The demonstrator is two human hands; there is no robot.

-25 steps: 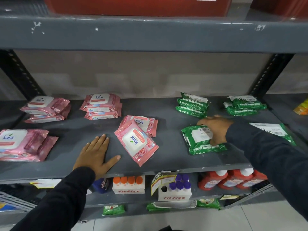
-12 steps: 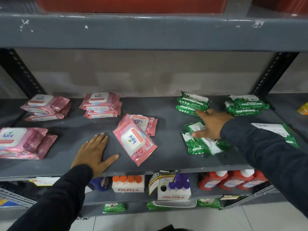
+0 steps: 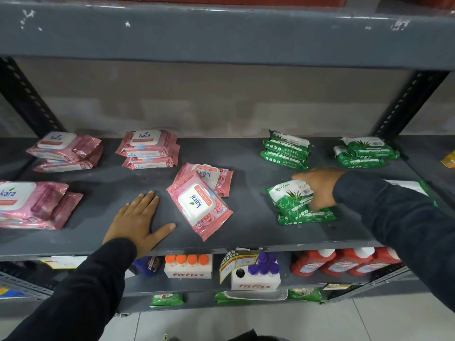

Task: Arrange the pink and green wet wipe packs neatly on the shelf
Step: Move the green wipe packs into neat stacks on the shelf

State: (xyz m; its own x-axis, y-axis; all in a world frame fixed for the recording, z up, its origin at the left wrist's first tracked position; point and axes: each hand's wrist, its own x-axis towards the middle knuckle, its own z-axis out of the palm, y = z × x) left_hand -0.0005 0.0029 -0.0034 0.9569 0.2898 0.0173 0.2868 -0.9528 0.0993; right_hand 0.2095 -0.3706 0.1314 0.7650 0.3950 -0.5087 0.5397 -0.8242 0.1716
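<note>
On the grey shelf, pink wipe packs lie in three neat stacks at the back left, back middle and front left. Two more pink packs lie askew and overlapping in the middle. Green packs are stacked at the back and back right. My right hand grips the right side of a green stack near the front, thumb on top. My left hand rests flat and open on the shelf beside the askew pink packs.
Another green pack shows partly behind my right sleeve. The shelf above hangs low over the packs. Below are boxes of small bottles and red bottles. A yellow item sits at the far right.
The top green pack under my right hand was tilted up and turned half a second ago; now it lies flat with its label facing up. My left hand has stayed put.
</note>
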